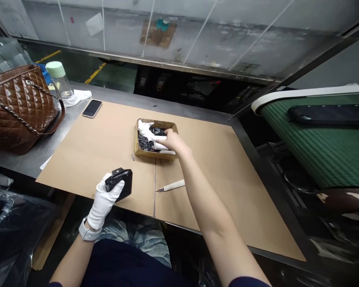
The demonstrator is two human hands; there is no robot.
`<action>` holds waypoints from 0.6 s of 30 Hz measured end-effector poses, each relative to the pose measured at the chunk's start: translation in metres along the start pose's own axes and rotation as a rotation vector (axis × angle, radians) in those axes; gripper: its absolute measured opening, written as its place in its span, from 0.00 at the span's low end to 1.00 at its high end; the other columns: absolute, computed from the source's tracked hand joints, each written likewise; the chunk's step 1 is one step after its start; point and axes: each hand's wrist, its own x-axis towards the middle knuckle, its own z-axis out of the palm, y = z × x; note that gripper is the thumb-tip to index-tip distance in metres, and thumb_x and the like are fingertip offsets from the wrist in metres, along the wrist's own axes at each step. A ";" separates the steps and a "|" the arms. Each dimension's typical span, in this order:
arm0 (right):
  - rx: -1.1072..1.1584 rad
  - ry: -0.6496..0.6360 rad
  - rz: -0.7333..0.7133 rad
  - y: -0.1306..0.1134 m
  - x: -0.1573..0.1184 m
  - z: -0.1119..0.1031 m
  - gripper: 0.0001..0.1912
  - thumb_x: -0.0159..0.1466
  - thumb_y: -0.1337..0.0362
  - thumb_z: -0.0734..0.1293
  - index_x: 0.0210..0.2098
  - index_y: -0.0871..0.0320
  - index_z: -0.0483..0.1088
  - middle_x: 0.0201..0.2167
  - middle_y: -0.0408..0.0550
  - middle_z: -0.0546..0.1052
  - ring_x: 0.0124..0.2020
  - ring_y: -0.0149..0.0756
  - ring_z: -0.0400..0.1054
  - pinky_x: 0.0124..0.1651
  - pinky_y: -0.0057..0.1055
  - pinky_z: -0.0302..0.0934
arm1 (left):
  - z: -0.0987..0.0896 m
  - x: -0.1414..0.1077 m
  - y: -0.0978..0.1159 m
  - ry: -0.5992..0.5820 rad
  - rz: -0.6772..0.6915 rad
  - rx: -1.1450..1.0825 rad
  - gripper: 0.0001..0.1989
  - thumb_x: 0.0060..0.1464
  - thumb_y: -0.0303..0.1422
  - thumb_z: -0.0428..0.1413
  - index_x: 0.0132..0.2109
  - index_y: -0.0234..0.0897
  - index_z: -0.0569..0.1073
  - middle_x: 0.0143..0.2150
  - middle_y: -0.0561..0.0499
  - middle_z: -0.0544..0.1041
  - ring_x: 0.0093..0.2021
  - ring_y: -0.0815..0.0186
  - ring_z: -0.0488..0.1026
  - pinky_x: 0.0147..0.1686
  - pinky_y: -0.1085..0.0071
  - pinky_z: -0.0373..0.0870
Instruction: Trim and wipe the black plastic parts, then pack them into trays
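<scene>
Now, hands on black device, cardboard box

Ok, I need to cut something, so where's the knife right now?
In the head view, the knife lies on the cardboard sheet, just left of the right forearm, in front of the box and beside the sheet's seam.

A grey metal wall backs the steel bench (green conveyor belt alongside); yellow-lined floor beyond.
</scene>
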 end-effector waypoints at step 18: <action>0.503 0.225 -0.774 -0.038 -0.165 0.043 0.17 0.62 0.63 0.64 0.50 0.49 0.66 0.52 0.53 0.66 0.53 0.45 0.62 0.52 0.47 0.60 | 0.014 0.011 -0.012 -0.079 0.157 0.142 0.10 0.49 0.38 0.60 0.35 0.35 0.77 0.35 0.47 0.81 0.35 0.62 0.78 0.40 0.69 0.76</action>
